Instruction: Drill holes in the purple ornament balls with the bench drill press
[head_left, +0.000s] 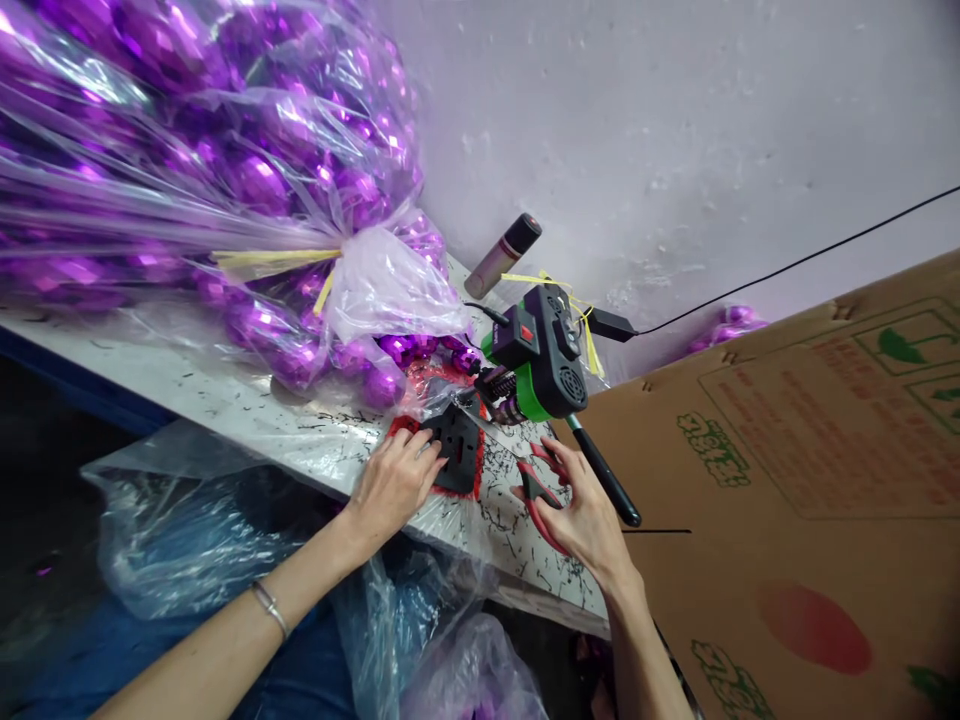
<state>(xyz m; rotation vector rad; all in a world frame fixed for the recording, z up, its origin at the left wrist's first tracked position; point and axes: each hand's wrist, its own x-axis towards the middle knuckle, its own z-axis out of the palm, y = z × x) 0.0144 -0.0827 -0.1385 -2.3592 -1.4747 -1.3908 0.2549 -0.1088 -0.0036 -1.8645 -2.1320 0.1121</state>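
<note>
My left hand [394, 485] lies fingers-down on the edge of a black plate with a red rim [459, 448] on the white table [225, 400], pressing clear plastic film there. My right hand [581, 510] is closed on red-handled scissors [541, 485], whose blade points toward the black plate. Just behind both hands stands a black and green heat tool [544, 350] with a black handle [604, 478] beside my right hand.
Large clear bags of shiny purple balls [187, 160] fill the table's left and back. A spray can [502, 255] leans on the wall. A brown cardboard box [787, 480] stands close on the right. Plastic bags [195, 530] hang below the table edge. A black cable [787, 265] crosses the wall.
</note>
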